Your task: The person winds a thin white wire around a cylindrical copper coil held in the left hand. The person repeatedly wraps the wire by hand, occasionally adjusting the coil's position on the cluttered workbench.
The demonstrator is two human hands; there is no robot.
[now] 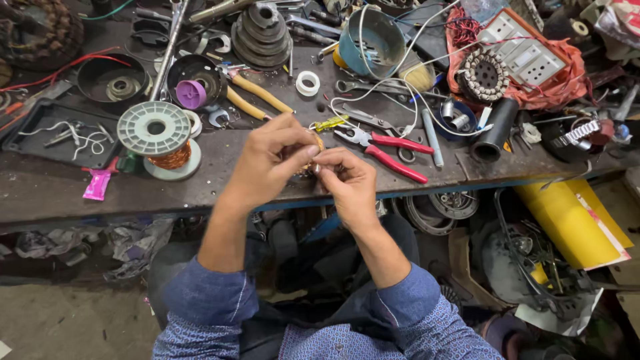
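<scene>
Head view: left hand (270, 160) and right hand (347, 181) meeting at frame centre, fingers pinching small copper wire coil (316, 143) over workbench (40, 190) edge. Coil being worked, mostly hidden; progress unclear. Copper wire spool (160, 137) standing centre left, red pliers (387, 148) lying right of hands.

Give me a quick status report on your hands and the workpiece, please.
Left hand and right hand together pinching a small copper wire coil over the bench edge. Red-handled pliers lie just right. Nothing blocking.
</scene>
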